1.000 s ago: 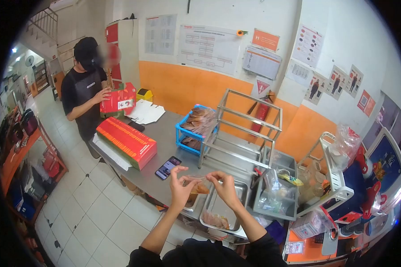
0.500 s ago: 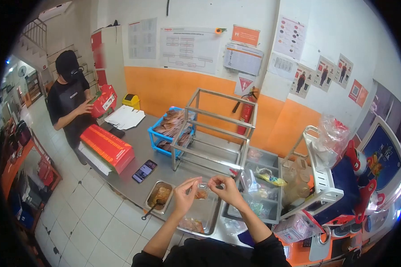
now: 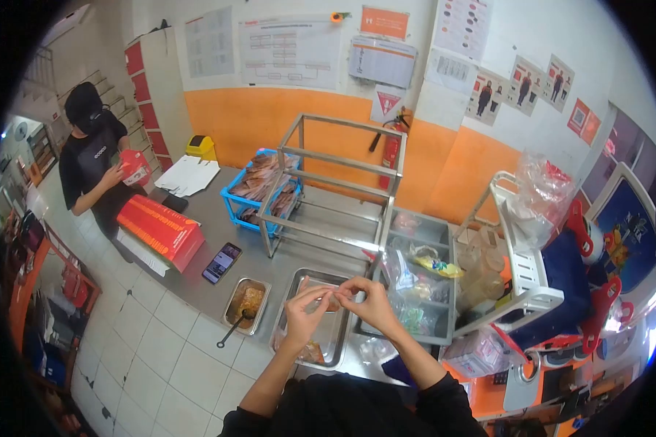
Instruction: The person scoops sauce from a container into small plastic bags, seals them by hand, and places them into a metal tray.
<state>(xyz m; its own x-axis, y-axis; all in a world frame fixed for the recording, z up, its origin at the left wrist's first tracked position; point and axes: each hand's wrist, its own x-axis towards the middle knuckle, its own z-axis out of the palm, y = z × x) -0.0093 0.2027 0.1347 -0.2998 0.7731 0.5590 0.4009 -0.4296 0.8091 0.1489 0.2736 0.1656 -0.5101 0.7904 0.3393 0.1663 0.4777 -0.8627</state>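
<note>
My left hand (image 3: 306,315) and my right hand (image 3: 370,302) meet above a steel tray (image 3: 330,333), fingertips pinched together. Between them is the top of what looks like a small clear plastic bag (image 3: 332,304) with orange-brown contents, mostly covered by my fingers. More filled clear bags (image 3: 312,352) lie at the tray's near end. Left of the tray, a small steel pan (image 3: 249,300) holds a brown-orange sauce. A black-handled ladle (image 3: 231,332) rests in it, its handle sticking out over the near edge.
A phone (image 3: 221,262), a red box (image 3: 160,231) and a blue basket of brown packets (image 3: 264,178) are on the steel counter. A metal rack frame (image 3: 342,125) stands behind the tray. A grey divided bin (image 3: 450,291) is at right. A co-worker (image 3: 91,160) holds a red carton.
My hands have drawn closer together at the bag's top. The view has shifted, showing more of the tray. At far left, the co-worker's red carton is held lower and turned.
</note>
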